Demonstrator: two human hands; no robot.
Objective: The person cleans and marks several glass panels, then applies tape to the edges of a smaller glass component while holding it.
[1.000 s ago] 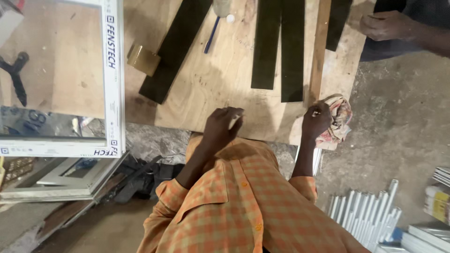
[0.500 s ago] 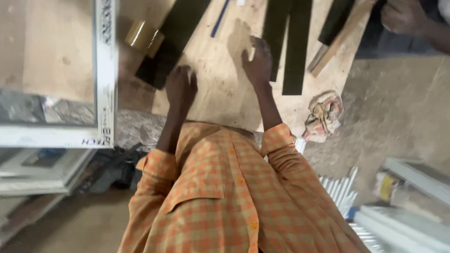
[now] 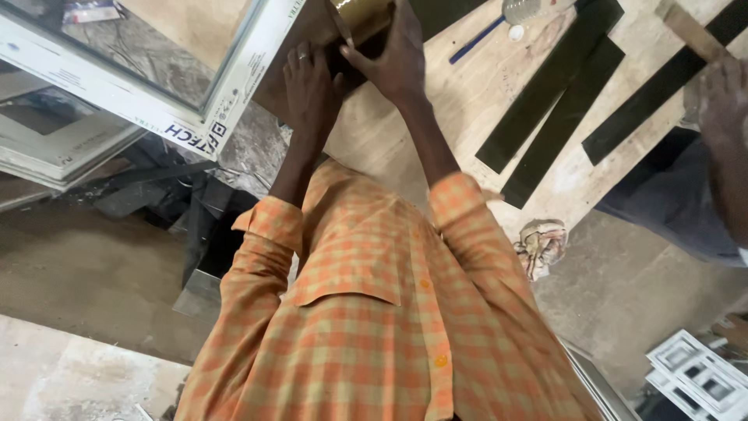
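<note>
My right hand (image 3: 399, 56) reaches forward and closes over a roll of brown tape (image 3: 360, 15) at the top edge of the view. My left hand (image 3: 310, 84) lies beside it with fingers spread flat on a dark strip (image 3: 274, 87) just below the roll. Both arms come out of orange checked sleeves. The roll is partly cut off by the frame and partly hidden by my right hand.
A white window frame (image 3: 234, 86) with glass leans at the left. On the plywood table (image 3: 467, 101) lie long black strips (image 3: 557, 86), a blue pen (image 3: 475, 39) and a crumpled cloth (image 3: 541, 245). Another person's hand (image 3: 725, 101) rests at the right. White profiles (image 3: 693, 374) are stacked at the lower right.
Both my hands have moved forward and left across the table to the tape roll. My right hand has closed on it, and the view has swung left.
</note>
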